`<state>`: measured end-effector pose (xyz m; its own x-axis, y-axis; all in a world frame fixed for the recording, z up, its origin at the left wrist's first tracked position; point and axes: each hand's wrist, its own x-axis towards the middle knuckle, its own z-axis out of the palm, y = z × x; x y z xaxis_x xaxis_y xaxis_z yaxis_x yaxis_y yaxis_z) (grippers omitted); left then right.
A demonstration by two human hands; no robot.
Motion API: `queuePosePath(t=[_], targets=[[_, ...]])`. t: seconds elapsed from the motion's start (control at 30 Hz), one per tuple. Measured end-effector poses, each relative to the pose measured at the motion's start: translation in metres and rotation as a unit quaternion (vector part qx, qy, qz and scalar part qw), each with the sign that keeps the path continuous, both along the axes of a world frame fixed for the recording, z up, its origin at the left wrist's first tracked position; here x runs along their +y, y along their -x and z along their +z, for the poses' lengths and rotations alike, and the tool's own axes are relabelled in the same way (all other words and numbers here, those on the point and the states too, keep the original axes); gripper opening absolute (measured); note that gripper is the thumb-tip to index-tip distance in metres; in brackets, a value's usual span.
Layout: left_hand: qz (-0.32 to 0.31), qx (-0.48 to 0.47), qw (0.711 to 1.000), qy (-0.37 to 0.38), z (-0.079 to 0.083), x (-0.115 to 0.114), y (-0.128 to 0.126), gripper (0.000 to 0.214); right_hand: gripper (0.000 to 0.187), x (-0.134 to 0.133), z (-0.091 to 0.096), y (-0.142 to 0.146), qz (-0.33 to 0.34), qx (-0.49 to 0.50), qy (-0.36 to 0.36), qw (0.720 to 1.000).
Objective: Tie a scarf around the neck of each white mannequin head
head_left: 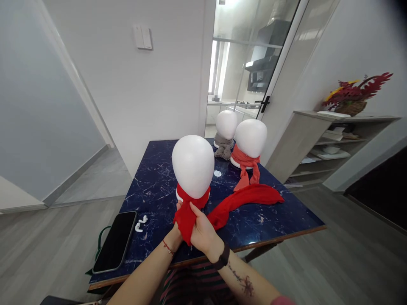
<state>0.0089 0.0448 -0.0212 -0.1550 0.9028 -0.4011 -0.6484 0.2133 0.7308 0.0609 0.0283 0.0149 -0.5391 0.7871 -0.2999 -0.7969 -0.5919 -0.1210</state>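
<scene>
A white mannequin head [193, 165] stands upright near the front of the table, with a red scarf [185, 220] wrapped around its neck. At the front of that neck, my right hand [202, 232] is closed on the scarf, thumb on top. My left hand [176, 235] grips the same scarf from the left; the cloth covers most of its fingers. One long end of the scarf trails right across the tabletop. Farther back stand two more white heads, one with a grey scarf [224, 146] and one with a knotted coral scarf [245, 163].
On the dark blue marbled table [149, 169], a black-screened phone [116, 241] lies at the left edge beside white earbuds [141, 223]. A small white disc [217, 173] sits behind the near head. A shelf unit [318, 140] stands right, a glass door [248, 55] behind.
</scene>
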Motion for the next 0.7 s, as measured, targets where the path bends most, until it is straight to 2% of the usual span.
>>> queuePosePath(t=[0.03,0.1,0.17,0.2,0.33,0.4,0.47,0.53,0.6,0.63,0.7], targets=[[0.050,0.047,0.998,-0.008,0.002,-0.001,-0.009,0.055,0.024,0.001,0.005,0.004,0.001,0.006,0.003,1.000],[0.202,0.205,0.957,-0.033,0.008,-0.003,-0.026,0.064,0.030,0.004,0.013,0.009,0.003,0.013,0.004,1.000],[0.255,0.288,0.922,-0.046,0.016,-0.002,-0.034,0.064,0.035,0.007,0.020,0.013,0.001,0.017,0.010,1.000],[0.245,0.303,0.920,-0.042,0.020,-0.001,-0.033,0.064,0.037,0.009,0.023,0.014,-0.001,0.018,0.017,1.000],[0.150,0.298,0.943,0.000,0.032,0.003,-0.014,0.069,0.038,0.012,0.032,0.018,-0.001,0.029,0.035,0.999],[0.134,0.308,0.942,0.018,0.035,0.003,-0.012,0.072,0.039,0.011,0.035,0.017,0.021,0.029,0.030,0.999],[0.182,0.348,0.919,0.026,0.034,0.001,-0.022,0.074,0.042,0.008,0.034,0.014,0.048,0.017,0.016,0.999],[0.258,0.392,0.882,0.028,0.028,-0.007,-0.034,0.075,0.043,0.003,0.027,0.010,0.066,-0.002,-0.001,0.998],[0.277,0.412,0.867,0.044,0.015,-0.017,-0.038,0.073,0.042,-0.003,0.016,0.005,0.078,-0.024,-0.016,0.997],[0.249,0.407,0.877,0.059,0.008,-0.023,-0.035,0.071,0.040,-0.007,0.010,0.002,0.088,-0.037,-0.026,0.995],[0.151,0.351,0.922,0.068,-0.005,-0.030,-0.021,0.064,0.038,-0.017,0.000,-0.004,0.116,-0.073,-0.058,0.989]])
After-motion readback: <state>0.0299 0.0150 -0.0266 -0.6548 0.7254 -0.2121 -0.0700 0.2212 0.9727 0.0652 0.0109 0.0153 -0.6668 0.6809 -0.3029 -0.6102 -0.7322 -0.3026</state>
